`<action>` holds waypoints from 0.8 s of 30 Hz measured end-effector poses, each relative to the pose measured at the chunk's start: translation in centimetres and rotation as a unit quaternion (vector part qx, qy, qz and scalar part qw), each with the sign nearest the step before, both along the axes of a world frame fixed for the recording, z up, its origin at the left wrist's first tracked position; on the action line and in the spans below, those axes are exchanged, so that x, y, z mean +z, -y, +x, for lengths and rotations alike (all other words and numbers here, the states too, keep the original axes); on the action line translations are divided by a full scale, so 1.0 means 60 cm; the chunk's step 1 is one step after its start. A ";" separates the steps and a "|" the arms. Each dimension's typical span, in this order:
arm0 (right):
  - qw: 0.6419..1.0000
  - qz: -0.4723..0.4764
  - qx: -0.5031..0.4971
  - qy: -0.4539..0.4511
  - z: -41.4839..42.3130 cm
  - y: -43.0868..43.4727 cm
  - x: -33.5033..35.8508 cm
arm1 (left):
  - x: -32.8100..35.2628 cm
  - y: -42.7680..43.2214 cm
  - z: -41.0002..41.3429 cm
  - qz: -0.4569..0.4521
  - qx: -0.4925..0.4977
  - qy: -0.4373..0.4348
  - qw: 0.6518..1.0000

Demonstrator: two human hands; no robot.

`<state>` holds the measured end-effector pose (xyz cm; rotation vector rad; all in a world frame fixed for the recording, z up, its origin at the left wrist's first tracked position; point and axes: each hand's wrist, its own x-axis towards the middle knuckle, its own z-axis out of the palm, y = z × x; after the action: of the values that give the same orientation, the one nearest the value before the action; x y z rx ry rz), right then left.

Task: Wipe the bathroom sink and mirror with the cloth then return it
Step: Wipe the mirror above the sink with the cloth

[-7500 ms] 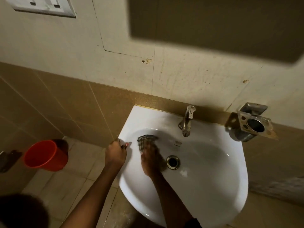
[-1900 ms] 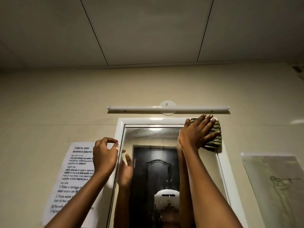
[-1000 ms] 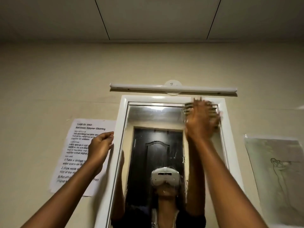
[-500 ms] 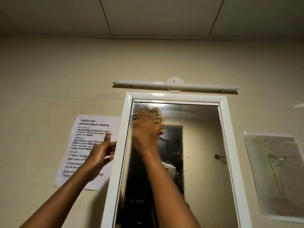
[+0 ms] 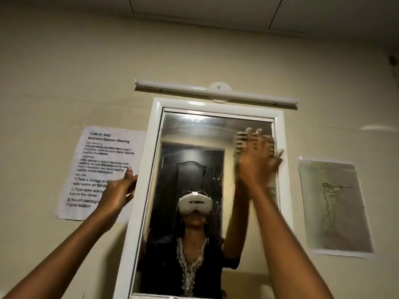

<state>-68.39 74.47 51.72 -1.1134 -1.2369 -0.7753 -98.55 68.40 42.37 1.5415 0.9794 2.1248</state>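
Now your right hand (image 5: 258, 160) is up in the upper right of the frame, palm flat, fingers spread wide, pinning the cloth (image 5: 241, 141) against the mirror (image 5: 190, 134) near its top right corner. It's blurred, so you can only make out a striped edge peeking past your fingers. That cloth looks soft and light, limp enough to bunch or slide out from under a flat palm, so I'd say press through the middle of it and keep the edges tucked under your fingers. Glass is slick and breakable; firm pressure, no jabs. Your right arm runs long and nearly straight from the bottom right, wrist bent back. Your left hand (image 5: 121, 190) sits left of centre, open, holding nothing, fingertips resting at the frame (image 5: 149, 152) edge, over the notice (image 5: 101, 160). Left arm reaches up from the lower left corner, bracing you, by the look of it.
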 end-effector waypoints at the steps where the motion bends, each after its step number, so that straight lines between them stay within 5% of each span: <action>1: 0.999 -0.005 0.003 -0.046 0.045 -0.002 -0.012 | -0.002 0.001 0.001 0.000 0.001 -0.002 1.000; 7: 0.980 -0.007 0.071 -0.187 0.074 -0.006 -0.145 | 0.000 0.016 0.005 -0.015 -0.004 0.002 1.000; 12: 0.964 -0.062 0.052 -0.255 -0.015 0.006 -0.112 | 0.002 0.023 0.001 -0.030 -0.013 0.008 0.999; 17: 0.995 -0.030 0.097 0.008 -0.169 0.026 -0.070 | -0.008 0.014 -0.001 -0.035 -0.050 0.045 0.997; 20: 0.969 -0.024 0.129 0.211 -0.288 0.047 -0.096 | -0.014 0.014 0.005 -0.023 -0.090 0.080 0.992; 24: 0.951 -0.007 0.080 0.300 -0.353 0.046 -0.159 | -0.033 0.022 0.005 -0.034 -0.119 0.167 0.978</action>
<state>-89.56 71.74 42.18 -0.7929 -1.8173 -1.0210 -98.27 67.10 40.36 1.1531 0.7063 2.0647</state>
